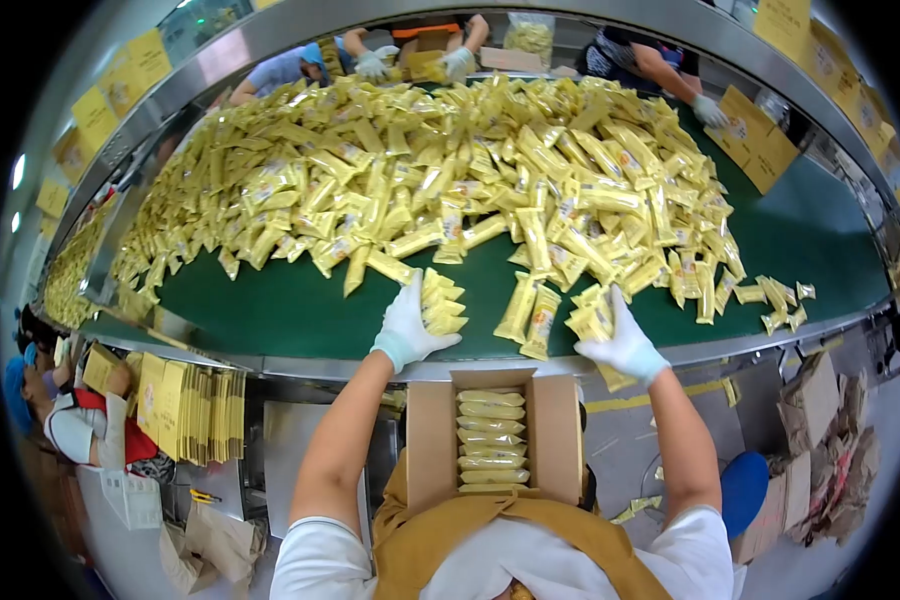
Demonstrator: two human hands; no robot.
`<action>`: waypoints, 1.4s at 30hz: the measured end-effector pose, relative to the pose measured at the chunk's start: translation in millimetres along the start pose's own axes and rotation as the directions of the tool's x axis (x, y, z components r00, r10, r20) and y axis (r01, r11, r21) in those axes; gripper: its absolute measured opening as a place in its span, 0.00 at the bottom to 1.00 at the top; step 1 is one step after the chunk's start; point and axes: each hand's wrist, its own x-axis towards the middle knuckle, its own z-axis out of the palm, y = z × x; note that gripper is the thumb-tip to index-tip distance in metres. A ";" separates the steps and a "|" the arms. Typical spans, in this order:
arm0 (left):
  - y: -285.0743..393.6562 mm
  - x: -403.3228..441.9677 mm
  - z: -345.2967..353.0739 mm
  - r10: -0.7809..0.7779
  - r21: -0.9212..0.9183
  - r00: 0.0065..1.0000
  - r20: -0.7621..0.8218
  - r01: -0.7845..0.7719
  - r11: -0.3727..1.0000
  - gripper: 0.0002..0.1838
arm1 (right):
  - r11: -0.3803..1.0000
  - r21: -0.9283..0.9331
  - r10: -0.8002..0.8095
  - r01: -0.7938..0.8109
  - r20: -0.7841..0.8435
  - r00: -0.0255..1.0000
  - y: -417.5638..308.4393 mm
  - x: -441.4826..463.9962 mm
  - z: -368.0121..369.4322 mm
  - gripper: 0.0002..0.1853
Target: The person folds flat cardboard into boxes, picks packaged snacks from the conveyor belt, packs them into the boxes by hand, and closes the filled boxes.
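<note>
My gloved left hand (408,328) is closed around a short stack of yellow snack packets (444,303) at the near edge of the green conveyor belt (300,320). Across from it, my gloved right hand (625,340) grips more yellow packets (590,316), with another sticking out below the palm. Two loose packets (528,315) lie on the belt between my hands. Close to my body, an open cardboard box (433,440) holds a row of packets (491,428). A large heap of the same packets (450,170) covers much of the belt beyond.
Across the belt, gloved co-workers' hands (373,64) work near a box. A yellow carton (748,138) stands at the belt's far right. At left, a co-worker (82,425) is beside flattened cartons (195,408). A blue stool (743,492) and torn cardboard (808,405) are at right.
</note>
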 end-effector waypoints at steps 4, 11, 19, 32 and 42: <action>-21.4 -24.0 -21.5 0.016 -0.672 0.985 -0.173 -0.130 0.729 0.70 | 0.957 -0.236 -0.091 0.166 0.298 0.950 -158.5 -37.1 -33.4 0.57; 71.5 -72.6 -63.2 0.286 -0.896 0.954 0.094 -0.045 0.443 0.66 | 0.567 -0.409 -0.062 0.715 0.844 0.532 -193.8 -80.8 85.3 0.46; 104.4 -115.0 -5.0 0.590 -0.153 0.804 0.069 -0.576 0.803 0.64 | 0.745 -0.208 -0.383 0.634 0.645 0.661 -74.6 -129.9 203.0 0.40; 89.8 -116.3 82.1 0.164 0.457 0.851 0.500 -0.420 0.784 0.48 | 0.667 -0.491 0.212 0.561 0.846 0.489 -164.3 -123.9 144.5 0.42; 141.3 -60.4 -47.7 0.087 0.082 0.381 0.921 -0.408 0.909 0.34 | 0.932 0.328 -0.248 0.153 0.273 0.929 -91.7 -101.9 42.2 0.22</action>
